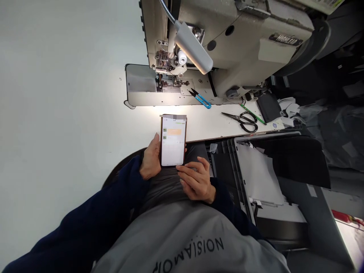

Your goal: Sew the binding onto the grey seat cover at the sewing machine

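The grip of the left hand (150, 159) closes on a phone (173, 140), its screen turned up for reading (the words are too small to tell), just off the bench (207, 123) below the sewing machine (233, 41); the grip of the right hand (196, 181) lies loose and empty beside it.

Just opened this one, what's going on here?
A seated person's left hand grips a smartphone with a lit white screen above their lap, showing what looks like a message thread. Their right hand rests just below the phone. Beyond them, a beige industrial sewing machine stands on a white work table, with blue-handled thread snips and black-handled scissors lying on it.
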`<state>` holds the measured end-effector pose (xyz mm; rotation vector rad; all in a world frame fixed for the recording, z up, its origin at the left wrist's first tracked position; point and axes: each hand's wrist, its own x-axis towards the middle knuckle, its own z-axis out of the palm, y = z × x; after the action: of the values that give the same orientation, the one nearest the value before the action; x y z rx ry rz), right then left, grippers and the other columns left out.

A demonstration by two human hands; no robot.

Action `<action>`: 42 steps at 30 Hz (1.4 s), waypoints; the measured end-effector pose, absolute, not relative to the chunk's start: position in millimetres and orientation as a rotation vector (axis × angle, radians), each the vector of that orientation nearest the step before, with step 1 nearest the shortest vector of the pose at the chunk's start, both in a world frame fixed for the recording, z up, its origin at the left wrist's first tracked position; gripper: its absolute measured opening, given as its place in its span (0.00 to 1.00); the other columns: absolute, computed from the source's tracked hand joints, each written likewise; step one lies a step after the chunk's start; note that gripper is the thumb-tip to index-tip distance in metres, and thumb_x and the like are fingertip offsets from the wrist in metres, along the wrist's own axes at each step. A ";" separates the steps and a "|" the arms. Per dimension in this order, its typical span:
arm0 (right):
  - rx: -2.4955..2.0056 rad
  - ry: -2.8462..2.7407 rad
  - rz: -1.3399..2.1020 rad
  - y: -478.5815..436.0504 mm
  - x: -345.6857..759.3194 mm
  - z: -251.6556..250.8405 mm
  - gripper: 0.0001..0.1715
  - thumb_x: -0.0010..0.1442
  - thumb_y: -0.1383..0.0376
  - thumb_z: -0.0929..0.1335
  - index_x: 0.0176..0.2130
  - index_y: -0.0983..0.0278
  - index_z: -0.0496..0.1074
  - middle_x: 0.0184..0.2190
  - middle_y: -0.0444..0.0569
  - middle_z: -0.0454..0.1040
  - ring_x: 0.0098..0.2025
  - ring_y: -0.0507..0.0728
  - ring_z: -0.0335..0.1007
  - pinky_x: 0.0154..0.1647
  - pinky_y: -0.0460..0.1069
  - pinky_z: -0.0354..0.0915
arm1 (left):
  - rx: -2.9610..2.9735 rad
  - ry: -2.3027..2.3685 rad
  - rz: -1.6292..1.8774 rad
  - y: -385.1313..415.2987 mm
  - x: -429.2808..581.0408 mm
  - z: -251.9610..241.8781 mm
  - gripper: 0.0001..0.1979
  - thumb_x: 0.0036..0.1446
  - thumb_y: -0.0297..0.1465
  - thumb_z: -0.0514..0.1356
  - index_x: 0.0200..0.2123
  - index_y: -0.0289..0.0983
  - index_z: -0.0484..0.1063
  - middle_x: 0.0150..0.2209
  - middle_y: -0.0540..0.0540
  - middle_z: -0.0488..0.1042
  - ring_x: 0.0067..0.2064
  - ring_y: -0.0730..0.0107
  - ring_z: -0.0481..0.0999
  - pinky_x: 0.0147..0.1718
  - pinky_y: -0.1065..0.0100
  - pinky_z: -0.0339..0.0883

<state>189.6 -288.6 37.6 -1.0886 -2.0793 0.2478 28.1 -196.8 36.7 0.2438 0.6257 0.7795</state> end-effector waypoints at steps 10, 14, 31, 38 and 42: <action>-1.106 -2.091 0.270 -288.6 189.6 37.1 0.08 0.64 0.69 0.63 0.43 0.65 0.71 0.46 0.45 0.73 0.42 0.60 0.68 0.56 0.64 0.50 | 0.238 0.705 0.751 -196.5 28.8 39.9 0.35 0.65 0.48 0.37 0.53 0.26 0.68 0.46 0.31 0.74 0.48 0.46 0.75 0.48 0.49 0.69; -1.105 -2.081 0.279 -289.1 189.9 39.3 0.08 0.64 0.69 0.63 0.43 0.65 0.70 0.45 0.45 0.73 0.42 0.60 0.68 0.57 0.64 0.50 | 0.233 0.694 0.751 -196.1 28.8 38.9 0.35 0.65 0.47 0.38 0.53 0.25 0.67 0.47 0.29 0.73 0.47 0.44 0.75 0.46 0.47 0.69; -1.095 -2.073 0.299 -286.3 192.9 42.4 0.10 0.64 0.69 0.63 0.45 0.66 0.70 0.47 0.48 0.72 0.42 0.61 0.67 0.54 0.65 0.52 | 0.239 0.665 0.770 -196.3 29.2 39.2 0.34 0.65 0.47 0.37 0.54 0.25 0.66 0.46 0.29 0.74 0.47 0.44 0.75 0.46 0.48 0.70; -1.115 -2.104 0.310 -277.7 188.1 41.1 0.11 0.65 0.69 0.63 0.47 0.65 0.69 0.50 0.48 0.70 0.45 0.62 0.67 0.57 0.65 0.50 | 0.274 0.632 0.762 -196.5 28.4 39.1 0.35 0.65 0.48 0.37 0.53 0.23 0.66 0.46 0.28 0.74 0.47 0.46 0.75 0.48 0.51 0.69; -1.172 -2.116 0.298 -272.3 189.3 43.2 0.12 0.66 0.68 0.63 0.50 0.65 0.67 0.52 0.49 0.69 0.50 0.63 0.65 0.59 0.65 0.47 | 0.259 0.674 0.758 -196.6 29.4 38.5 0.35 0.65 0.47 0.37 0.51 0.25 0.68 0.44 0.30 0.75 0.45 0.47 0.76 0.46 0.52 0.70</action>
<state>189.3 -272.3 43.2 -1.1717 -2.1161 0.2977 29.4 -196.6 38.5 0.2586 0.6737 0.7582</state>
